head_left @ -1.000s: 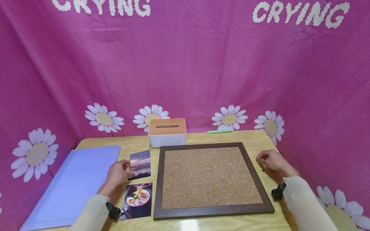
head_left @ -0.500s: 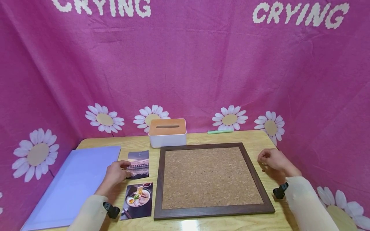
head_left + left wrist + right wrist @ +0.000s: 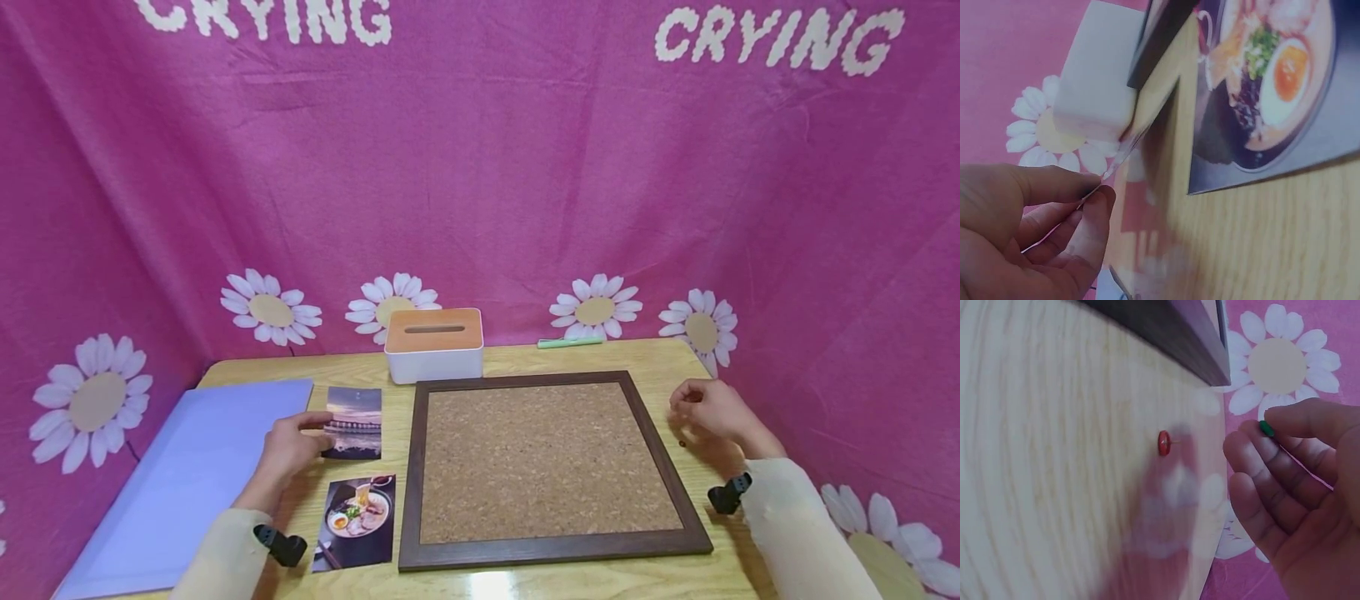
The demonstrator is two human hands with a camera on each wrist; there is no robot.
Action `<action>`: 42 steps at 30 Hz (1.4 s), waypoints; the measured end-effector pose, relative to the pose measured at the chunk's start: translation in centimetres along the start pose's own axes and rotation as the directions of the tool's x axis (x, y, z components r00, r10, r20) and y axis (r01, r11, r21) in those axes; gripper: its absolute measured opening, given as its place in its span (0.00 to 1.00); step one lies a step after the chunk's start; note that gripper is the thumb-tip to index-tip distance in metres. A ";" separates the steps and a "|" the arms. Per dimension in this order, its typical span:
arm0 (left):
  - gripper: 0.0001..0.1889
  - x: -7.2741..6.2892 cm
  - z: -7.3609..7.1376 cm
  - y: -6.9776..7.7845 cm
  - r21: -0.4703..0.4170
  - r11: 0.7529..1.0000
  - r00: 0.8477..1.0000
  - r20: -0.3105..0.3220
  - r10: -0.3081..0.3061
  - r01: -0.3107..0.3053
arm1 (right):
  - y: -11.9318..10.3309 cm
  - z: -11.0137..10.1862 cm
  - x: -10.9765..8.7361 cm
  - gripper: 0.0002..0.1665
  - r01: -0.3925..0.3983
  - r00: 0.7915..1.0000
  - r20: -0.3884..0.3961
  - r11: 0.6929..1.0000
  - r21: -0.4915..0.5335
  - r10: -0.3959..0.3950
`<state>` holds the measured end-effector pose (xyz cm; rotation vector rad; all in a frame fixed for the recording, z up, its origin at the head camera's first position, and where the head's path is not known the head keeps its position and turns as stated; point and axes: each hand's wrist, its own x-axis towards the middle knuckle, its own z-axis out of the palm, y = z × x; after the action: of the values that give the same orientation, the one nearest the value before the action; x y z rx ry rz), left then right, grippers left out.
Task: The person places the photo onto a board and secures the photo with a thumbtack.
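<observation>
My left hand (image 3: 288, 446) pinches the left edge of a sunset photo (image 3: 358, 423) of a pier over water. In the left wrist view the photo is seen edge-on, slanting over the wooden table between thumb and fingers (image 3: 1094, 219). Just nearer than it lies a photo of a ramen bowl (image 3: 360, 518). My right hand (image 3: 714, 410), at the right of the framed cork board (image 3: 547, 462), pinches a small green thumbtack (image 3: 1266, 429) between thumb and finger; its point is hidden. On the tabletop close by, a red thumbtack (image 3: 1164, 443) rests on its side.
A white tissue box (image 3: 435, 362) with a wooden lid stands behind the board's left corner. Near the table's back edge lies a light green pen-like stick (image 3: 570, 342). A large pale blue sheet (image 3: 187, 483) covers the table's left side. Pink cloth (image 3: 480, 183) hangs around.
My left hand has drawn the sunset photo a little to the left and turned it straighter. My right hand has shifted slightly right and away from me, still pinching.
</observation>
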<state>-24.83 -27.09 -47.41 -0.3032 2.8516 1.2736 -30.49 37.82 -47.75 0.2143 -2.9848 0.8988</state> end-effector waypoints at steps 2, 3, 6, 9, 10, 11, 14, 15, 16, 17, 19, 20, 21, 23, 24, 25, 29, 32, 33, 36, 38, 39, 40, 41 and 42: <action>0.25 -0.1 -0.2 0.0 -0.030 1.000 1.000 0.000 -0.007 0.007 | -0.3 -0.1 0.0 0.04 -0.002 1.000 -0.002 1.000 0.025 0.002; 0.26 -0.2 -0.3 0.1 -0.044 0.999 1.000 -0.001 -0.010 0.010 | -0.4 -0.1 0.1 0.05 -0.003 1.000 -0.005 0.999 0.038 0.003; 0.26 -0.4 -0.5 0.1 -0.092 0.995 1.000 -0.001 -0.026 0.026 | -0.9 -0.3 0.1 0.10 -0.003 1.000 -0.013 0.998 0.065 0.004; 0.27 -0.6 -0.7 0.3 -0.140 0.989 0.999 0.009 -0.042 0.043 | -1.5 -0.6 0.1 0.13 -0.005 1.000 -0.015 0.997 0.079 0.006; 0.27 -0.6 -0.7 0.4 -0.155 0.987 0.999 0.016 -0.046 0.048 | -1.7 -0.7 0.1 0.13 -0.005 1.000 -0.013 0.996 0.092 0.007; 0.27 -0.7 -0.8 0.5 -0.166 0.985 0.999 0.021 -0.050 0.053 | -1.8 -0.8 0.1 0.13 0.001 1.000 -0.010 0.995 0.103 0.001; 0.27 -0.9 -0.8 0.6 -0.191 0.979 0.998 0.034 -0.060 0.065 | -2.5 -0.9 0.1 0.13 0.029 1.000 0.002 0.987 0.160 -0.029; 0.27 -0.9 -0.8 0.6 -0.198 0.978 0.998 0.037 -0.057 0.063 | -2.7 -0.9 0.1 0.12 0.036 0.999 0.009 0.982 0.184 -0.038; 0.27 -1.0 -0.8 0.6 -0.203 0.977 0.998 0.037 -0.053 0.060 | -2.9 -1.0 0.1 0.12 0.041 0.999 0.017 0.977 0.207 -0.046; 0.28 -1.0 -0.8 0.6 -0.207 0.977 0.998 0.036 -0.047 0.054 | -3.1 -1.0 0.1 0.12 0.047 0.998 0.025 0.973 0.224 -0.054; 0.28 -1.2 -0.7 0.8 -0.212 0.977 0.999 0.033 -0.025 0.032 | -3.5 -1.0 0.1 0.14 0.046 0.997 0.042 0.965 0.257 -0.059; 0.28 -1.3 -0.7 0.9 -0.213 0.977 0.999 0.035 -0.015 0.022 | -3.8 -1.0 0.1 0.14 0.045 0.997 0.052 0.962 0.270 -0.061; 0.28 -1.4 -0.7 1.0 -0.213 0.977 0.999 0.036 -0.004 0.012 | -4.0 -1.0 0.1 0.14 0.043 0.996 0.062 0.958 0.284 -0.063; 0.27 -1.6 -0.5 1.2 -0.213 0.977 0.999 0.038 0.014 -0.006 | -4.6 -1.0 0.0 0.14 0.042 0.994 0.080 0.954 0.298 -0.069; 0.27 -1.8 -0.4 1.4 -0.216 0.976 0.999 0.043 0.017 -0.008 | -4.9 -1.0 0.0 0.14 0.042 0.994 0.088 0.952 0.302 -0.072; 0.27 -1.9 -0.3 1.5 -0.217 0.976 0.999 0.047 0.024 -0.013 | -5.2 -1.0 0.0 0.14 0.052 0.992 0.094 0.952 0.301 -0.084; 0.26 -2.3 0.3 2.2 -0.237 0.971 0.998 0.060 0.031 -0.016 | -6.5 -0.9 0.0 0.14 0.062 0.988 0.113 0.947 0.317 -0.103; 0.26 -2.6 0.8 2.8 -0.261 0.965 0.996 0.076 0.035 -0.014 | -7.5 -0.5 0.1 0.13 0.073 0.985 0.124 0.940 0.334 -0.121; 0.26 -2.8 1.0 3.0 -0.270 0.963 0.996 0.080 0.035 -0.012 | -7.8 -0.4 0.1 0.12 0.082 0.983 0.128 0.940 0.332 -0.131; 0.26 -3.3 1.7 3.5 -0.282 0.959 0.995 0.090 0.038 -0.011 | -8.7 -0.1 0.1 0.10 0.106 0.978 0.135 0.938 0.330 -0.158; 0.25 -3.7 2.2 3.9 -0.271 0.963 0.995 0.094 0.040 -0.013 | -9.3 0.2 0.1 0.10 0.116 0.975 0.138 0.935 0.336 -0.171; 0.25 -3.8 2.5 4.1 -0.279 0.960 0.994 0.099 0.041 -0.012 | -9.6 0.3 0.1 0.10 0.123 0.974 0.139 0.933 0.338 -0.179; 0.25 -4.0 2.8 4.3 -0.290 0.957 0.993 0.110 0.038 -0.005 | -9.9 0.4 0.1 0.10 0.121 0.974 0.141 0.932 0.341 -0.178; 0.25 -4.1 3.1 4.4 -0.305 0.952 0.992 0.121 0.034 0.005 | -10.2 0.6 0.1 0.10 0.118 0.974 0.143 0.931 0.346 -0.177; 0.25 -4.3 3.4 4.6 -0.327 0.945 0.991 0.129 0.031 0.013 | -10.4 0.7 0.1 0.10 0.119 0.973 0.146 0.930 0.347 -0.179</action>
<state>-21.72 -20.85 -45.91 -0.1963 2.5273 1.7010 -29.16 28.80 -42.63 0.5472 -2.8899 1.4354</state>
